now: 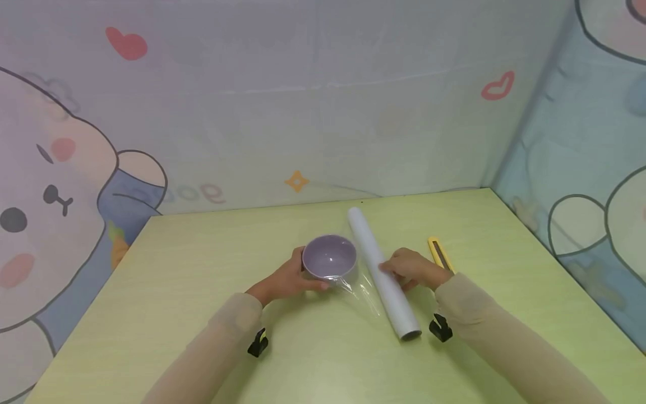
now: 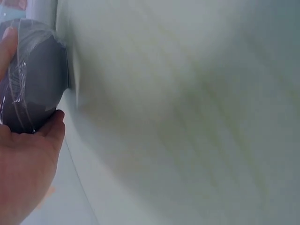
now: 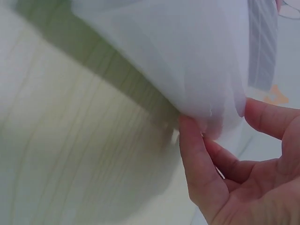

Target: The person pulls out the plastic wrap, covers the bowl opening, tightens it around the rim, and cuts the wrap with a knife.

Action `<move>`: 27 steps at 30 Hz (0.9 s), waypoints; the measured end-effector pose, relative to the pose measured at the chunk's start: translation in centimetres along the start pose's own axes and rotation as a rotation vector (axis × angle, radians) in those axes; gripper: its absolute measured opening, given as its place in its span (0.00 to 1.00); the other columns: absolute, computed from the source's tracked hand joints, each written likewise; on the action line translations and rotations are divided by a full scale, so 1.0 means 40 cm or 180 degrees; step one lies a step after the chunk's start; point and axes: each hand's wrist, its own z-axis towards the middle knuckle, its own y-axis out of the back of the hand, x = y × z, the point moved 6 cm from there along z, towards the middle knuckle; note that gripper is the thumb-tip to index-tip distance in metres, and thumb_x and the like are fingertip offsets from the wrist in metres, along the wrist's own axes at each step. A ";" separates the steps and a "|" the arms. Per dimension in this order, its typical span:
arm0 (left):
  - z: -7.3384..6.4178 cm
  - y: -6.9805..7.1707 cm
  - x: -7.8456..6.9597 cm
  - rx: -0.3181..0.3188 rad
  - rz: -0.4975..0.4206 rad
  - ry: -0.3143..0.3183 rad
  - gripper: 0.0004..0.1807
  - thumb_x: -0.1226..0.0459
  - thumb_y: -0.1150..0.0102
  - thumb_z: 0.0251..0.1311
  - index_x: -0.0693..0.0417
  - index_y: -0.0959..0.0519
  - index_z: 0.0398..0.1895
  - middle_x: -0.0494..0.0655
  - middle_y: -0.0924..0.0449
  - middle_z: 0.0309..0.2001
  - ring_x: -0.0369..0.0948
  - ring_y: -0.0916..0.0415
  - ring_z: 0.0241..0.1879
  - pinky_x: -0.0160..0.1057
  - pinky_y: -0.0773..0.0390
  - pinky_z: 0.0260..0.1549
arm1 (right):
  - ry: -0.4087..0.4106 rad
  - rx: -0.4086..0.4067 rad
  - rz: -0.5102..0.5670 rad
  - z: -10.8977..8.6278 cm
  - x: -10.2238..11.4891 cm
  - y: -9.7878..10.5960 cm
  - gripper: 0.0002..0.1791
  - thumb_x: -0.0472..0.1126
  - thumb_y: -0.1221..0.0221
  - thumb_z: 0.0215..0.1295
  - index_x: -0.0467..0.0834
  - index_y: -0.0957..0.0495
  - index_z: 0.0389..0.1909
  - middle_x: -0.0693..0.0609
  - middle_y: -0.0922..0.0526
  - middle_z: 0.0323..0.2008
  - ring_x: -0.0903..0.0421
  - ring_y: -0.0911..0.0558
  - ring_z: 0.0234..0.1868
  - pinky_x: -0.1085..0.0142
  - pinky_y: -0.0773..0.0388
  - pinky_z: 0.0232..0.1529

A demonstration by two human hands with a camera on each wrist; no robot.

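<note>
My left hand (image 1: 290,280) holds a purple bowl (image 1: 330,255) by its side, thumb along the near rim and fingers round the far left. Clear cling film (image 1: 370,297) stretches between the bowl and a long white roll of cling film (image 1: 373,255) lying slantwise just to the right. In the left wrist view, wrinkled film covers part of the bowl (image 2: 44,70) under the thumb. My right hand (image 1: 414,269) grips the roll near its middle. The right wrist view has thumb and fingers (image 3: 199,164) on either side of the roll (image 3: 173,51).
A yellow utility knife (image 1: 438,251) lies on the pale green table (image 1: 202,264), just beyond the right wrist and partly hidden by it. Behind the table hangs a cartoon-printed cloth (image 1: 353,123). Black pieces (image 1: 441,328) sit under both sleeves.
</note>
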 end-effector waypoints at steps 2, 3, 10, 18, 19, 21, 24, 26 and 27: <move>0.003 0.005 0.004 0.0075 0.0021 0.0007 0.55 0.57 0.27 0.41 0.58 0.54 0.67 0.55 0.43 0.64 0.49 0.42 0.64 0.53 0.45 0.64 | -0.0020 -0.0052 -0.0037 -0.006 0.001 0.000 0.20 0.45 0.47 0.62 0.31 0.33 0.43 0.40 0.27 0.39 0.49 0.24 0.40 0.57 0.19 0.35; 0.004 0.008 0.007 0.0106 0.0027 0.0014 0.55 0.57 0.27 0.41 0.57 0.54 0.67 0.54 0.44 0.65 0.49 0.42 0.64 0.53 0.45 0.64 | -0.0026 -0.0073 -0.0066 -0.009 0.001 0.000 0.20 0.45 0.46 0.62 0.31 0.34 0.44 0.40 0.26 0.39 0.49 0.24 0.40 0.57 0.19 0.35; 0.009 0.018 0.017 0.0244 -0.0043 -0.0018 0.55 0.57 0.27 0.42 0.56 0.56 0.68 0.55 0.46 0.66 0.49 0.44 0.65 0.54 0.47 0.65 | -0.0086 -0.0215 -0.0261 -0.017 -0.004 0.010 0.21 0.46 0.45 0.61 0.31 0.34 0.43 0.39 0.25 0.40 0.49 0.22 0.38 0.58 0.19 0.33; 0.018 0.015 0.015 0.0257 -0.0009 -0.0042 0.55 0.58 0.27 0.42 0.56 0.55 0.68 0.55 0.46 0.66 0.50 0.43 0.65 0.53 0.45 0.65 | -0.0052 -0.0354 -0.0786 -0.029 0.009 0.030 0.18 0.47 0.45 0.60 0.34 0.33 0.37 0.45 0.27 0.31 0.53 0.26 0.32 0.62 0.21 0.28; 0.019 0.014 0.016 0.0258 -0.0008 -0.0040 0.55 0.57 0.27 0.42 0.56 0.55 0.68 0.55 0.46 0.66 0.50 0.43 0.65 0.53 0.45 0.65 | -0.0040 -0.0351 -0.0785 -0.028 0.006 0.031 0.19 0.48 0.45 0.60 0.34 0.33 0.38 0.45 0.27 0.32 0.53 0.26 0.32 0.63 0.22 0.28; 0.020 0.012 0.018 0.0267 -0.0004 -0.0050 0.55 0.57 0.28 0.42 0.57 0.56 0.68 0.55 0.46 0.66 0.50 0.43 0.65 0.54 0.45 0.65 | -0.0027 -0.0305 -0.0689 -0.028 -0.003 0.031 0.22 0.49 0.44 0.61 0.33 0.35 0.41 0.43 0.27 0.34 0.52 0.24 0.34 0.61 0.21 0.29; 0.021 0.010 0.020 0.0275 0.0014 -0.0055 0.55 0.57 0.28 0.43 0.57 0.56 0.68 0.56 0.46 0.66 0.50 0.44 0.66 0.54 0.45 0.65 | -0.0037 -0.0162 -0.0510 -0.023 -0.029 0.023 0.26 0.51 0.46 0.63 0.32 0.37 0.47 0.41 0.26 0.39 0.51 0.23 0.37 0.59 0.20 0.32; 0.021 0.009 0.020 0.0283 0.0025 -0.0073 0.54 0.57 0.29 0.44 0.58 0.56 0.68 0.56 0.46 0.66 0.51 0.44 0.65 0.54 0.45 0.64 | -0.0036 -0.0065 -0.0430 -0.021 -0.043 0.018 0.28 0.53 0.48 0.64 0.32 0.37 0.50 0.41 0.26 0.42 0.51 0.23 0.39 0.58 0.20 0.33; 0.021 0.009 0.020 0.0284 0.0024 -0.0073 0.54 0.57 0.29 0.44 0.58 0.56 0.67 0.56 0.46 0.66 0.51 0.44 0.65 0.54 0.45 0.64 | -0.0037 -0.0024 -0.0417 -0.020 -0.049 0.015 0.29 0.55 0.49 0.65 0.32 0.37 0.50 0.41 0.26 0.42 0.52 0.24 0.39 0.59 0.20 0.34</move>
